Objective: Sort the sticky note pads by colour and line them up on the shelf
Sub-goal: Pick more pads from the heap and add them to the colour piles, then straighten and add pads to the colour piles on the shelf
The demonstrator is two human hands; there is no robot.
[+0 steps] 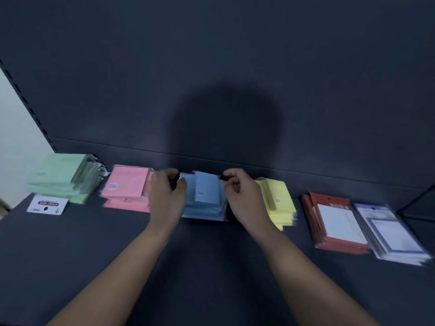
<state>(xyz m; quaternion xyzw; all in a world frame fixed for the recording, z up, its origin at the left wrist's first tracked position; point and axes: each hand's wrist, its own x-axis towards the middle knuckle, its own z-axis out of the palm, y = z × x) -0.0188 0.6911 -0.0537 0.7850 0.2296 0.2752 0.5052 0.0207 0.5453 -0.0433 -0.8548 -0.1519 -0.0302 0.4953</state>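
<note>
Sticky note pads (207,191) lie sorted in six colour stacks along the back of the shelf (211,260).
From the left: green stack (58,175), pink stack (127,189), blue stack (202,214), yellow stack (281,201), red stack (334,222), purple stack (395,236); a white card (47,203) lies before the green one. The left grip (166,194) pinches the blue stack's back left edge; the right grip (240,196) curls at its right edge, but blur hides whether it grasps.

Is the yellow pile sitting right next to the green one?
No, the pink pile and blue pile lie between the green pile and the yellow pile.
</note>
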